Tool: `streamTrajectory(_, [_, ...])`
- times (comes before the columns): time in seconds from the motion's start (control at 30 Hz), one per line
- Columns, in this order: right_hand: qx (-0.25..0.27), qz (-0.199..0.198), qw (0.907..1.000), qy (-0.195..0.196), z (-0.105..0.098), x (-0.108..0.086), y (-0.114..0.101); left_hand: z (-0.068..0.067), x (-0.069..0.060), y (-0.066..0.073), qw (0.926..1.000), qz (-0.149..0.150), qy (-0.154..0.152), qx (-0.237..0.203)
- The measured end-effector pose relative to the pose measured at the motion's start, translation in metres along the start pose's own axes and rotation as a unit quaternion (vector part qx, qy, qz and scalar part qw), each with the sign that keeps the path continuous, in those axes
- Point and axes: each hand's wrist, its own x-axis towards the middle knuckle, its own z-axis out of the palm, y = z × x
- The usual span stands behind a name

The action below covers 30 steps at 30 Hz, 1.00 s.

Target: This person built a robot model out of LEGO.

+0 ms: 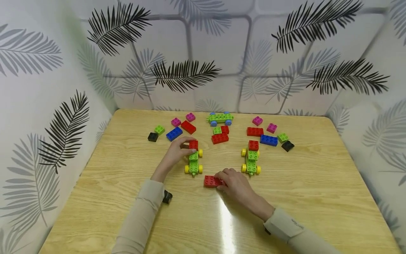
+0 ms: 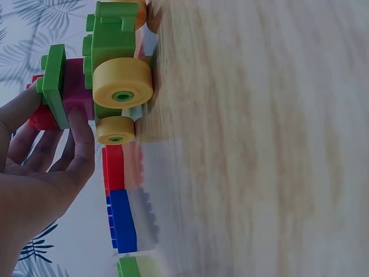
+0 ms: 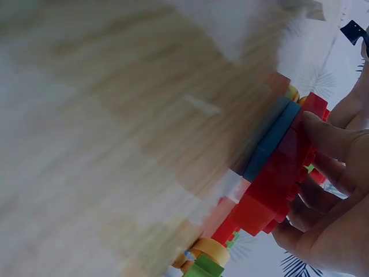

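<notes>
We see the left hand (image 1: pixel 178 151) curled round the top of the left green car (image 1: pixel 194 166) and the right hand (image 1: pixel 236 182) gripping the red brick (image 1: pixel 210 181) near it on the worktop (image 1: pixel 295 183), both likely light and stiff, best pinched by their sides

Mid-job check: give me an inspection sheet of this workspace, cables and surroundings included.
Surface: wood-grain table, glare at near centre.
Job's things: left yellow-wheeled toy car, right yellow-wheeled toy car, long red brick.
Clutter: pink bricks, blue bricks, black bricks, blue-wheeled green chassis, other bricks.
Hands: left hand holds left car's upper bricks; right hand grips long red brick.
Cables: nothing seen.
Surroundings: leaf-print backdrop.
</notes>
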Motion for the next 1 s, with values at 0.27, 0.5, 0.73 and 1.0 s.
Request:
streamTrajectory(0.27, [0.002, 0.011, 0.9998, -0.016, -0.012, -0.004, 0.001, 0.009, -0.003, -0.004, 0.9997, -0.010, -0.010, -0.022])
streamTrajectory(0.5, [0.011, -0.029, 0.9987, 0.041, -0.035, 0.016, -0.001, 0.011, -0.008, -0.003, 0.9993, -0.009, -0.023, -0.028])
streamTrajectory(0.73, [-0.005, -0.052, 0.9968, 0.061, -0.045, 0.045, -0.005, 0.014, -0.014, -0.004, 0.9974, -0.010, -0.052, -0.049])
streamTrajectory(1.0, [-0.031, -0.029, 0.9987, 0.028, -0.047, 0.070, -0.005, 0.016, -0.017, -0.001, 0.9966, 0.009, -0.061, -0.056])
